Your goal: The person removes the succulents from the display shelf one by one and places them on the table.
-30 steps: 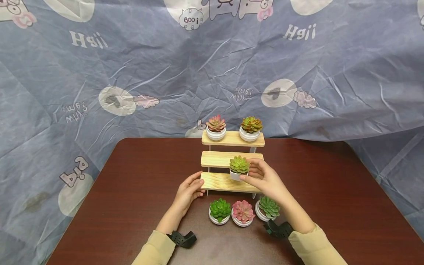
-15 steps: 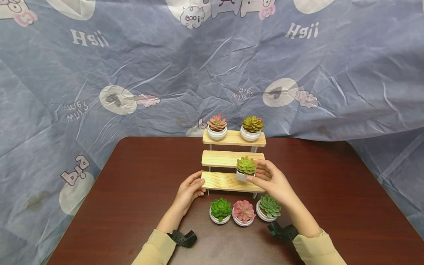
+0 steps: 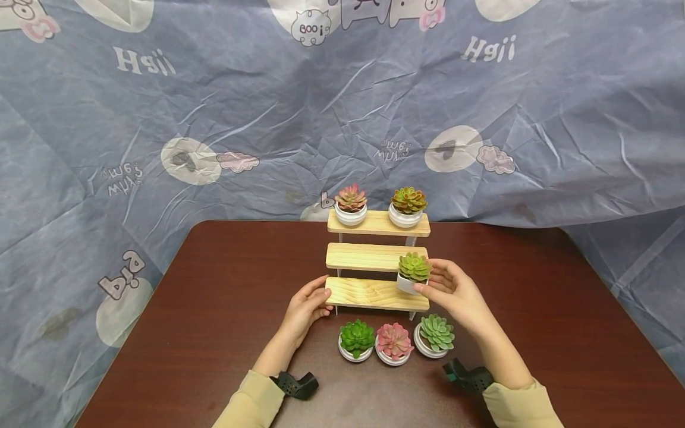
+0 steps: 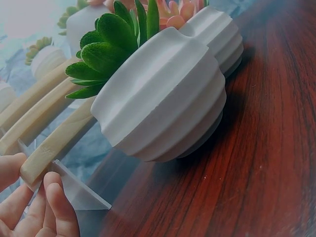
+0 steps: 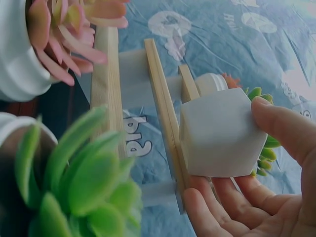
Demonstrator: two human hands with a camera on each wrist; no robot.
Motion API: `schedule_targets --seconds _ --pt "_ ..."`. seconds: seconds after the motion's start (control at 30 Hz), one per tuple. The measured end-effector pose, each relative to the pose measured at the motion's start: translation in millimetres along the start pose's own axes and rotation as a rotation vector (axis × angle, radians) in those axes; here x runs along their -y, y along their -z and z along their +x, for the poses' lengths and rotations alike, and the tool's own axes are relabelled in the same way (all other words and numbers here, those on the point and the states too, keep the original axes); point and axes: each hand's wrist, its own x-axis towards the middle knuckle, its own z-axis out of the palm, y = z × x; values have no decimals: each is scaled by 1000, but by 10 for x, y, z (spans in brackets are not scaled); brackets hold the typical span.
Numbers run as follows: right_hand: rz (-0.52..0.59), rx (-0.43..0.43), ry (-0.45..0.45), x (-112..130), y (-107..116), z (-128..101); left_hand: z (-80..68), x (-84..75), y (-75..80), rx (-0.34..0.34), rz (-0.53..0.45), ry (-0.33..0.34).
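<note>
My right hand (image 3: 459, 297) pinches a small white angular pot (image 5: 222, 133) with a light green succulent (image 3: 414, 267) between thumb and fingers. In the head view this pot overlaps the right ends of the lowest and middle boards of a three-tier wooden display stand (image 3: 358, 293). My left hand (image 3: 301, 312) grips the left end of the lowest board, thumb above and fingers below, as the left wrist view shows. On the top board sit a pink succulent (image 3: 350, 199) at left and a reddish-green succulent (image 3: 408, 201) at right, both in round white pots.
Before the stand, a dark green succulent (image 3: 357, 337), a pink rosette succulent (image 3: 394, 340) and a grey-green succulent (image 3: 436, 333) stand in a row in white pots on the brown table (image 3: 241, 267). A blue printed cloth (image 3: 267, 119) hangs behind.
My right hand has carried the light green succulent's pot rightward along the stand, toward its right end. The left hand keeps its grip on the lowest board.
</note>
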Motion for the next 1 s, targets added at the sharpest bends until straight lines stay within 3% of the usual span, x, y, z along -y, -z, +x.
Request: schedule_targets --seconds 1.0 --pt "-54 -58 18 -213 313 -235 2 1 1 1 6 -2"
